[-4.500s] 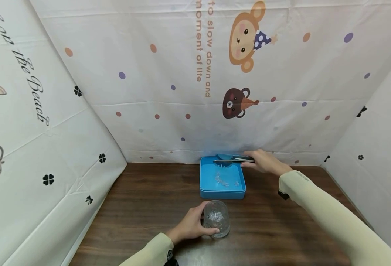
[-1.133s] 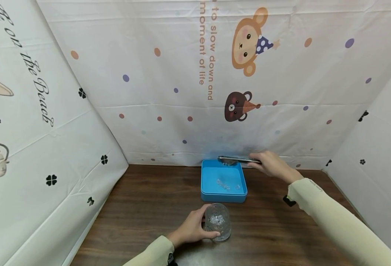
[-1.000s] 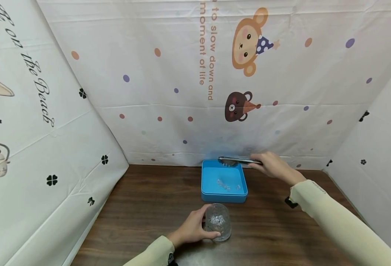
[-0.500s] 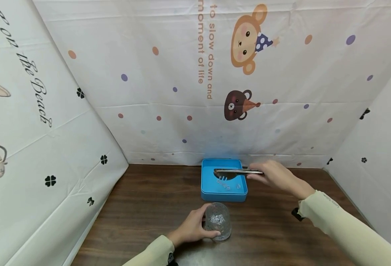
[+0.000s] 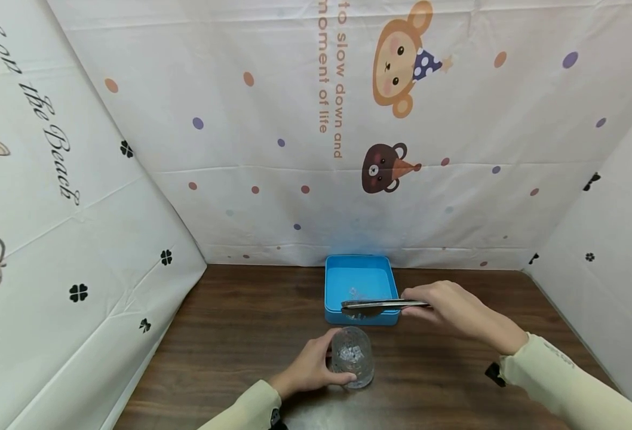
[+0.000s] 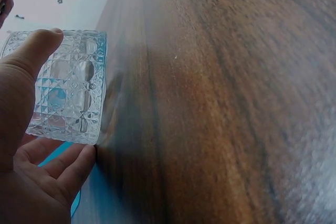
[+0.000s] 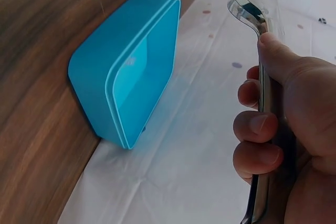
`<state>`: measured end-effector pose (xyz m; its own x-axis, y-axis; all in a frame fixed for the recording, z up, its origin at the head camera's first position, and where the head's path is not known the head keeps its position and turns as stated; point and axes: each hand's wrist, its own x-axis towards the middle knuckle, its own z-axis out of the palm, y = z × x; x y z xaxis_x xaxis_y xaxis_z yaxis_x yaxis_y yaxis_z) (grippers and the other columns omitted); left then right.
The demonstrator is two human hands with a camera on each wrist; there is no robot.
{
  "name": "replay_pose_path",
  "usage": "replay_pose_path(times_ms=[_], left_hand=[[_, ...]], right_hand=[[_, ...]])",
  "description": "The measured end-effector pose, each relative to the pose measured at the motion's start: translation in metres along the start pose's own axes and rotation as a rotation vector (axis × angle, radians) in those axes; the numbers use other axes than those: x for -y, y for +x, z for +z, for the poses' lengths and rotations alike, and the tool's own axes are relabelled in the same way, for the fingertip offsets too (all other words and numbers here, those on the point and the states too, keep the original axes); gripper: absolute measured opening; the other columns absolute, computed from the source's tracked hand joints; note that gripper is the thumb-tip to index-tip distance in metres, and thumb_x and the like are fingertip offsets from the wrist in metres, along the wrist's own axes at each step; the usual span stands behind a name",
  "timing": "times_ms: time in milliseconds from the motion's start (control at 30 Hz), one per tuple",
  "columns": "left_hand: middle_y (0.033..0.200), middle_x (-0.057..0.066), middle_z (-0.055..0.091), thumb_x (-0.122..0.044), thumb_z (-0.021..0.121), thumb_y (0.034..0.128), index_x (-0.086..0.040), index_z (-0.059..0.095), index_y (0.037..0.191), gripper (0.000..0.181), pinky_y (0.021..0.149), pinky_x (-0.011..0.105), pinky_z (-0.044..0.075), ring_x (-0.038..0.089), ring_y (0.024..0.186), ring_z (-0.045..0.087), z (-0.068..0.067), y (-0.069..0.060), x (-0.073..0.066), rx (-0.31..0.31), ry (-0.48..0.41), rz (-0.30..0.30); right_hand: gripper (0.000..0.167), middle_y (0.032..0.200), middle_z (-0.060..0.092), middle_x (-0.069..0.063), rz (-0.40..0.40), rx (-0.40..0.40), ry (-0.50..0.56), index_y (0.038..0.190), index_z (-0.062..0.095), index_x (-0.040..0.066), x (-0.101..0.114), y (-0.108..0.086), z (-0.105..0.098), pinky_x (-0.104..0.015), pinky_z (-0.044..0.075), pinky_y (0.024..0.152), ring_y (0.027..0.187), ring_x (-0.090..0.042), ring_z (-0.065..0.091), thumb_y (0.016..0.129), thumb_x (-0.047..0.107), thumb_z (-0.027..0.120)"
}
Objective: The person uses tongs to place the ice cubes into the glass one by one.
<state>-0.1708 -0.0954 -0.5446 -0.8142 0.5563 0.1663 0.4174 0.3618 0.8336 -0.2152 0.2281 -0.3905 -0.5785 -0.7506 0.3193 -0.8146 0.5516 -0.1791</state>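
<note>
In the head view my left hand [image 5: 313, 365] grips the side of a clear glass [image 5: 358, 367], which stands on the table. The left wrist view shows the glass's [image 6: 68, 85] cut pattern, with my thumb and fingers on opposite sides. My right hand [image 5: 453, 307] holds metal serving tongs [image 5: 377, 304] level over the near rim of a blue box [image 5: 367, 272]. In the right wrist view the fingers curl round the tongs' [image 7: 245, 1] handle; one end is forked. Whether the tongs hold anything is hard to tell. Small clear pieces [image 5: 355, 291] lie in the box, partly hidden by the tongs.
The brown wooden table [image 5: 251, 334] extends on both sides of the box and glass. A printed white cloth [image 5: 273, 215] hangs right behind the box. More white cloth [image 5: 128, 275] closes off the left side and the right.
My right hand has brought the tongs from the box's far edge towards me, to above its near rim. The left hand and glass have stayed in place.
</note>
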Motion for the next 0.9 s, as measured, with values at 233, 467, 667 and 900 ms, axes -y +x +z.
replay_pose_path(times_ms=[233,467,667,900], left_hand=[[0.129,0.004,0.065,-0.044,0.083,0.086,-0.016,0.045,0.149,0.079,0.085,0.026,0.057,0.009,0.106,0.066,-0.003,-0.002,-0.002,-0.004,0.023,-0.021],[0.125,0.004,0.067,-0.045,0.084,0.085,-0.015,0.046,0.147,0.079,0.085,0.026,0.057,0.008,0.105,0.066,-0.002,-0.003,-0.004,0.007,0.034,-0.039],[0.125,0.003,0.066,-0.046,0.083,0.0849,-0.013,0.045,0.148,0.081,0.084,0.027,0.057,0.007,0.104,0.065,-0.001,-0.002,-0.002,0.014,0.048,-0.055],[0.124,0.002,0.066,-0.049,0.081,0.0861,-0.011,0.044,0.15,0.083,0.085,0.028,0.057,0.006,0.104,0.065,-0.002,0.0,-0.001,0.024,0.05,-0.057]], right_hand=[[0.022,0.07,0.046,0.023,-0.015,0.004,0.03,0.085,0.056,0.031,0.012,-0.006,0.003,-0.016,0.036,0.053,0.057,0.008,0.037,0.097,0.025,0.074],[0.03,0.068,0.042,0.023,-0.031,-0.01,0.022,0.082,0.052,0.03,0.018,-0.009,0.007,-0.015,0.033,0.052,0.056,0.008,0.034,0.093,0.02,0.078],[0.022,0.074,0.051,0.024,-0.029,-0.01,0.013,0.086,0.058,0.031,0.019,-0.01,0.008,-0.016,0.036,0.053,0.057,0.009,0.039,0.095,0.023,0.076],[0.019,0.073,0.048,0.023,-0.01,-0.008,-0.001,0.088,0.059,0.029,0.018,-0.011,0.011,-0.016,0.036,0.053,0.058,0.008,0.039,0.095,0.026,0.076]])
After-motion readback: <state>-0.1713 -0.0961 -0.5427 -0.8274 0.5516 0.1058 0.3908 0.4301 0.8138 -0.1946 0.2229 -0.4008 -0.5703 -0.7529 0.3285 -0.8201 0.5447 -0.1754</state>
